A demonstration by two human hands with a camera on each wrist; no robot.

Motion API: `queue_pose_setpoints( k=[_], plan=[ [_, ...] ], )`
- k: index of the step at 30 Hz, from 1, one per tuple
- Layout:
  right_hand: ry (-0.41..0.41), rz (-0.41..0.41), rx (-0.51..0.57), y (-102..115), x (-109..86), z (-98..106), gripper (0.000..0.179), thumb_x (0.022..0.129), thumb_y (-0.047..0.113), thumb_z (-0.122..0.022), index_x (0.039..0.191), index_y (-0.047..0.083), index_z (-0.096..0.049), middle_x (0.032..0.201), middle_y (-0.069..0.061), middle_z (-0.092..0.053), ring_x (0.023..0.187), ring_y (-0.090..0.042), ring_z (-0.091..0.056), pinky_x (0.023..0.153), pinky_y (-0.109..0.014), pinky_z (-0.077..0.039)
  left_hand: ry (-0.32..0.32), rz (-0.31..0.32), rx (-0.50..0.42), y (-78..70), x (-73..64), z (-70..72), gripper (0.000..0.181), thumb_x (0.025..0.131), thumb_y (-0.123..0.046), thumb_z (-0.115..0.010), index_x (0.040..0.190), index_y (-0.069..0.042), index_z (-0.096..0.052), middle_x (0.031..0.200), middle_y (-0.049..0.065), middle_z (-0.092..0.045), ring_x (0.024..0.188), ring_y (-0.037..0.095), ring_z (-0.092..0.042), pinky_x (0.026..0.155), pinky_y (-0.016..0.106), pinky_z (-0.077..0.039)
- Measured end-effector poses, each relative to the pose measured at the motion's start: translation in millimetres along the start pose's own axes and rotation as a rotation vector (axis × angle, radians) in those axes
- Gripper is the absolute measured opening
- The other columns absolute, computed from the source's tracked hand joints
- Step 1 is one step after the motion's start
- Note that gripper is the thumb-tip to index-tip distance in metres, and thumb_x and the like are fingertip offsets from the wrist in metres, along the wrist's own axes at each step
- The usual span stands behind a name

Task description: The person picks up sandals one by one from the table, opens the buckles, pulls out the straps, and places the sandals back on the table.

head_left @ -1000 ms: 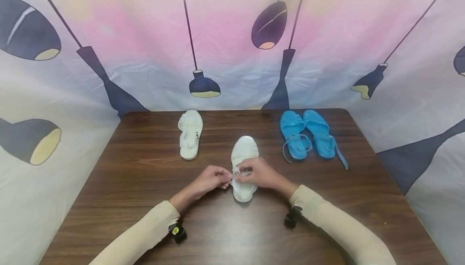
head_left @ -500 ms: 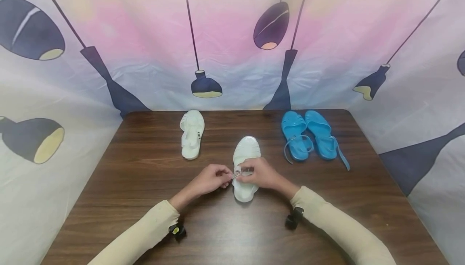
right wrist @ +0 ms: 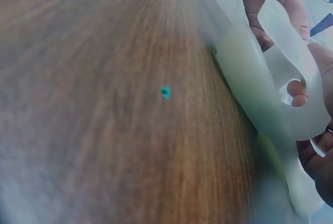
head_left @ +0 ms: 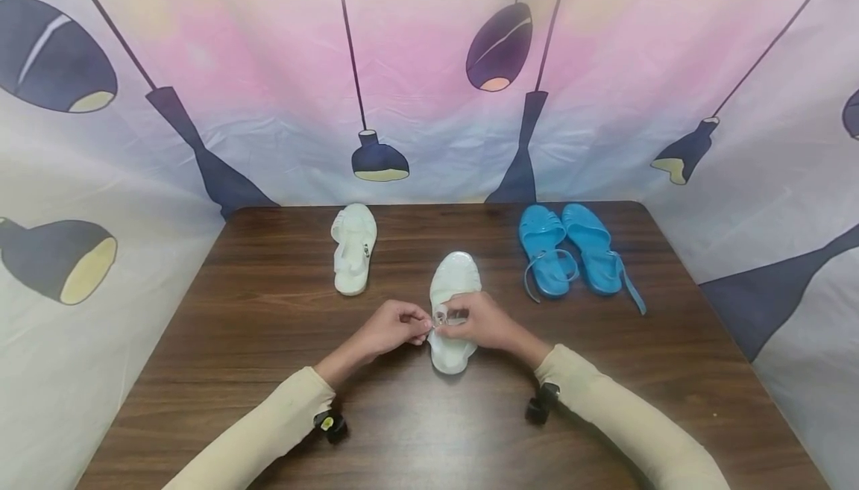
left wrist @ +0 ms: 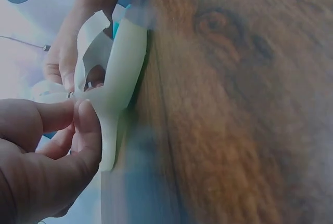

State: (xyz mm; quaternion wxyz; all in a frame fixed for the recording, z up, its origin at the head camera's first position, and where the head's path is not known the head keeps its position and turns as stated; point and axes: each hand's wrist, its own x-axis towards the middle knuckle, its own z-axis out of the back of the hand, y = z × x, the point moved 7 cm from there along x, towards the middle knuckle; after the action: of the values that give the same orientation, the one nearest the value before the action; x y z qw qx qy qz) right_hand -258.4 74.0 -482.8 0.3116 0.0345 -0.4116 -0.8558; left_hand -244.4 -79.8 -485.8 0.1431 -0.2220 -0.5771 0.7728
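A white sandal [head_left: 456, 272] lies on the table, toe pointing to the far side. At its left side, my left hand [head_left: 391, 328] pinches the thin end of the ankle strap between thumb and index finger. My right hand [head_left: 485, 320] reaches over the sandal from the right and grips the strap at the small metal buckle [head_left: 440, 319]. In the left wrist view, the fingertips of both hands meet around the buckle [left wrist: 69, 95], beside the upright heel strap [left wrist: 87, 42]. The right wrist view shows the sole edge [right wrist: 247, 73] close by, with fingers partly hidden behind the strap.
A second white sandal [head_left: 353, 247] lies at the back left. Two blue sandals [head_left: 542, 233] stand side by side at the back right, their straps loose. A printed cloth [head_left: 429, 65] hangs behind the brown wooden table [head_left: 282, 266].
Both hands stay at the buckle. The left fingers have shifted very slightly toward it, and the strap piece by the buckle has tilted a little. The other sandals have not moved.
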Motion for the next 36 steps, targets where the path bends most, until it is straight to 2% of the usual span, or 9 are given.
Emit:
queue_pose_setpoints(
  k=[4,7,12,14,24,28,32,36],
  plan=[
    [-0.011,-0.016,-0.007,-2.8,-1.5,-0.1,0.019,0.083,0.02,-0.086,0.1,0.013,-0.08,0.094,0.007,-0.075,0.085,-0.006,-0.064,0.08,-0.025,-0.054,0.0,0.038,-0.06,3.8,-2.0,-1.1,0.017,0.1,-0.001,-0.061,0.108,0.013,-0.067,0.089,0.009,-0.071,0.079,0.011,-0.066,0.077,0.027,-0.06],
    [-0.018,-0.017,-0.013,-4.3,-2.5,0.2,0.021,0.083,0.019,-0.086,0.102,0.011,-0.08,0.096,0.005,-0.076,0.087,-0.007,-0.065,0.081,-0.026,-0.055,0.0,0.056,-0.072,6.3,-2.5,-2.2,0.016,0.1,0.0,-0.061,0.108,0.013,-0.067,0.091,0.01,-0.071,0.08,0.011,-0.067,0.077,0.028,-0.06],
    [-0.022,-0.014,-0.01,-4.8,-3.4,1.4,0.021,0.083,0.02,-0.086,0.101,0.012,-0.08,0.096,0.005,-0.076,0.087,-0.006,-0.066,0.082,-0.026,-0.055,-0.017,0.021,-0.052,4.7,-0.9,-1.4,0.015,0.097,0.003,-0.064,0.106,0.014,-0.068,0.088,0.012,-0.073,0.075,0.009,-0.065,0.072,0.024,-0.059],
    [-0.022,-0.014,-0.009,-4.5,-3.7,1.8,0.02,0.083,0.021,-0.086,0.1,0.012,-0.08,0.095,0.005,-0.076,0.087,-0.006,-0.066,0.081,-0.026,-0.056,-0.02,0.019,-0.071,4.7,0.1,-1.5,0.015,0.096,0.004,-0.065,0.106,0.015,-0.068,0.088,0.012,-0.072,0.074,0.009,-0.065,0.072,0.023,-0.06],
    [-0.01,0.008,-0.05,3.1,-2.7,1.0,0.021,0.082,0.019,-0.086,0.101,0.011,-0.08,0.092,0.005,-0.075,0.079,-0.003,-0.061,0.073,-0.022,-0.054,-0.067,0.089,-0.128,13.7,1.8,-1.3,0.017,0.097,0.003,-0.063,0.107,0.016,-0.068,0.083,0.005,-0.07,0.074,0.008,-0.063,0.071,0.022,-0.058],
    [0.0,0.034,-0.057,7.1,-1.0,-0.6,0.018,0.082,0.018,-0.085,0.098,0.012,-0.08,0.089,0.006,-0.073,0.075,-0.003,-0.059,0.069,-0.022,-0.052,-0.083,0.074,-0.086,12.9,1.4,0.0,0.017,0.097,0.002,-0.063,0.106,0.015,-0.069,0.082,0.005,-0.069,0.074,0.008,-0.062,0.07,0.021,-0.057],
    [-0.018,0.029,-0.027,4.7,-0.2,-1.1,0.015,0.081,0.019,-0.086,0.094,0.014,-0.079,0.086,0.009,-0.072,0.075,-0.003,-0.058,0.069,-0.022,-0.052,-0.087,0.033,-0.023,5.7,1.6,0.4,0.015,0.097,0.002,-0.063,0.103,0.013,-0.071,0.081,0.005,-0.069,0.073,0.008,-0.061,0.069,0.021,-0.057],
    [-0.047,0.0,0.007,-0.1,-1.0,-1.1,0.014,0.081,0.02,-0.087,0.091,0.015,-0.079,0.085,0.01,-0.071,0.076,-0.005,-0.059,0.07,-0.022,-0.052,-0.086,0.022,-0.055,1.3,-0.6,0.8,0.015,0.096,0.005,-0.064,0.104,0.015,-0.07,0.086,0.011,-0.073,0.073,0.009,-0.065,0.071,0.024,-0.06]
  ],
)
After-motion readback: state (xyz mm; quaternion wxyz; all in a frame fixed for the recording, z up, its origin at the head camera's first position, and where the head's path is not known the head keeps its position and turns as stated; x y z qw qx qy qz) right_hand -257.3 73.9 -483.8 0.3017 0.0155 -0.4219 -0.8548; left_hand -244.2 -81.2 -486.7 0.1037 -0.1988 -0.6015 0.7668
